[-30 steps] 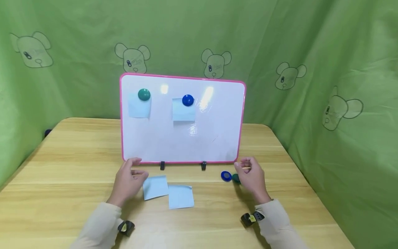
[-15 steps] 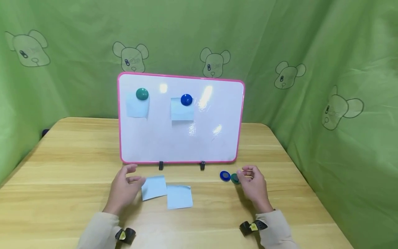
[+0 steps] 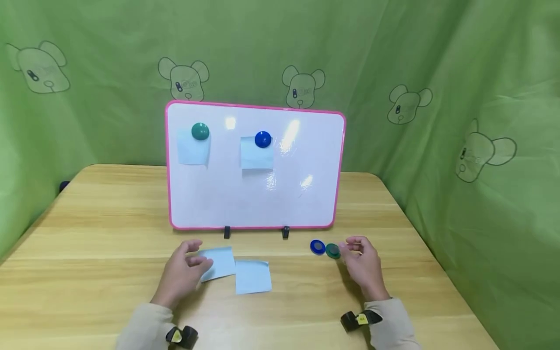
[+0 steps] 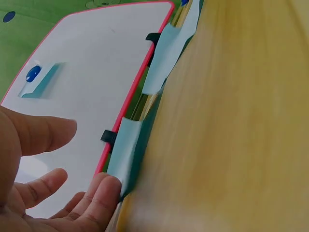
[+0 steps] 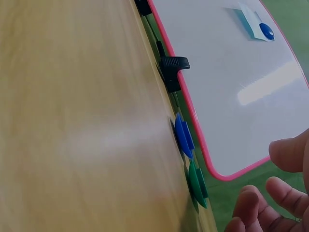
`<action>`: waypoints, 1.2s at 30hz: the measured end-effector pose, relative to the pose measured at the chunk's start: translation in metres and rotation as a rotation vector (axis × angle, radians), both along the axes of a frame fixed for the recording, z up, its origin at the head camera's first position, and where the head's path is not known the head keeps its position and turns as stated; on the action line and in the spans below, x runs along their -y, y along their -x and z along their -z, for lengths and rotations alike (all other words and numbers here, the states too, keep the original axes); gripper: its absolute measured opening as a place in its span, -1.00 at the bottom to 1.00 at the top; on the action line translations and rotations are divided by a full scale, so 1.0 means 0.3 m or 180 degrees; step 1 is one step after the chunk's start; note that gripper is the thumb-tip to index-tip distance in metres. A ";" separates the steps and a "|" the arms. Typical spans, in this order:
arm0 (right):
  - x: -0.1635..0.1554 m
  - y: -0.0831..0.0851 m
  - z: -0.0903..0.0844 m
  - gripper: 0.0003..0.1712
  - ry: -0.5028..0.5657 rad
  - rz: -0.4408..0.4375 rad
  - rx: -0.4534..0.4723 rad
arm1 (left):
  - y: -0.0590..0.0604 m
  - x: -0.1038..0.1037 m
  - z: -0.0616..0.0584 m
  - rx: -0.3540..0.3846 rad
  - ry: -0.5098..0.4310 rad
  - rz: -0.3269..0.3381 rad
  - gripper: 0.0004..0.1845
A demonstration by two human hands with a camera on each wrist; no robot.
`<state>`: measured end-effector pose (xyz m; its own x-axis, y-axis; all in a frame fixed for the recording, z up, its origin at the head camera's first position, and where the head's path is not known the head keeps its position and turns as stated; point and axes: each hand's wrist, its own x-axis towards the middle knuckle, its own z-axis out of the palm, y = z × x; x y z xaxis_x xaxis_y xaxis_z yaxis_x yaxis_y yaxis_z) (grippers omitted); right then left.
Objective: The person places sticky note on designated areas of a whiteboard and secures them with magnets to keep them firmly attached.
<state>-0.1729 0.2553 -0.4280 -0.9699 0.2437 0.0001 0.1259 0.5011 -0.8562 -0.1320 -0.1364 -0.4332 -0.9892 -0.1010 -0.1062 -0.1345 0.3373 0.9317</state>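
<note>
The right hand [image 3: 364, 265], fingers loosely spread and holding nothing, lay just right of the round green plastic magnet [image 3: 333, 251] on the wooden table [image 3: 87, 233]. The left hand [image 3: 183, 272], likewise relaxed, touched the pale blue square paper note [image 3: 218, 262].

One whiteboard [image 3: 255, 194]; four magnets, two on the board [image 3: 200, 131] [image 3: 262, 139] and two on the surface [image 3: 317, 247] [image 3: 333, 251]; four blue notes, two pinned [image 3: 192, 151] [image 3: 256, 158], two lying near [image 3: 220, 262] [image 3: 253, 276].

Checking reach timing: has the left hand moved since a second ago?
Yes. The left hand has shifted right and toward the person, away from the whiteboard bottom edge, and its fingers now lie over the left corner of the nearer paper note.
</note>
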 end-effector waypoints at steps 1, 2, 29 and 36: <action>-0.003 0.001 0.001 -0.61 -0.0041 -0.0001 0.0007 | 0.000 -0.003 0.003 -0.0008 0.0004 0.0021 -0.41; -0.005 0.002 0.002 -0.61 -0.0080 -0.0007 0.0015 | -0.001 -0.005 0.006 0.0005 0.0015 0.0040 -0.41; -0.033 0.012 0.034 -0.60 -0.0726 -0.0422 0.0221 | -0.003 -0.006 0.011 0.0110 0.0335 0.0138 -0.50; -0.036 0.012 0.046 -0.59 -0.0734 -0.0529 0.0150 | -0.007 0.000 0.015 0.0123 0.0561 0.0179 -0.59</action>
<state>-0.1765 0.2662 -0.4418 -0.9967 0.0803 -0.0090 0.0627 0.6991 -0.7123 -0.1298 -0.1364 -0.4375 -0.9893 -0.0661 -0.1297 -0.1453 0.5028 0.8521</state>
